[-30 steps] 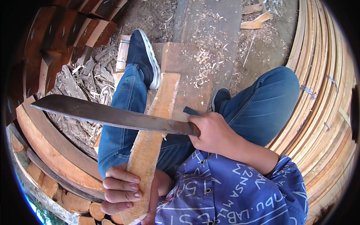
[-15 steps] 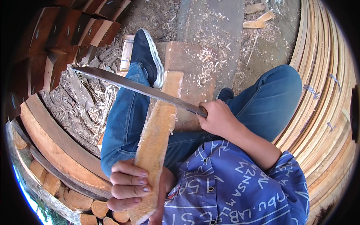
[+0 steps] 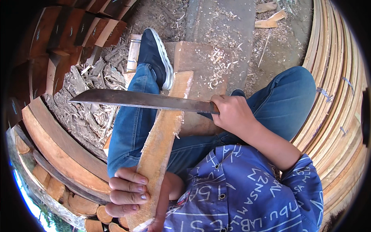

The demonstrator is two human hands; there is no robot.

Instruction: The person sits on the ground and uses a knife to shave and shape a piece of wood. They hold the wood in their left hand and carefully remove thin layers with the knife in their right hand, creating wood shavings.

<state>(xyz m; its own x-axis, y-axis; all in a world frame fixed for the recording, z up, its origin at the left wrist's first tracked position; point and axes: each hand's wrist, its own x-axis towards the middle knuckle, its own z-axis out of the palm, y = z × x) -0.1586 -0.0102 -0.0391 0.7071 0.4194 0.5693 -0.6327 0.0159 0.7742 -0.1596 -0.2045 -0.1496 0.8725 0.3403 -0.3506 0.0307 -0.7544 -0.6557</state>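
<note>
My left hand [image 3: 128,192] is wrapped round the lower end of a flat, pale wooden slat [image 3: 159,149] with rough, splintery edges. The slat slants away from me, its far end over a brown wooden block [image 3: 201,63] between my legs. In my right hand [image 3: 233,112] is the handle of a machete [image 3: 150,100], fingers closed round it. The long dark blade lies across the slat's upper part and points left. Its broad side faces up, so I cannot tell whether the edge touches the wood.
Dark-stained wooden pieces [image 3: 63,34] are stacked at upper left. Cut logs [image 3: 83,205] and a long curved board [image 3: 65,143] lie at lower left. Long thin strips [image 3: 332,112], tied in bundles, run along the right. Shavings [image 3: 218,58] litter the block and the ground.
The machete has turned in my right hand: its tip has swung toward me and more of its flat side shows. The slat stays in my left hand, barely moved.
</note>
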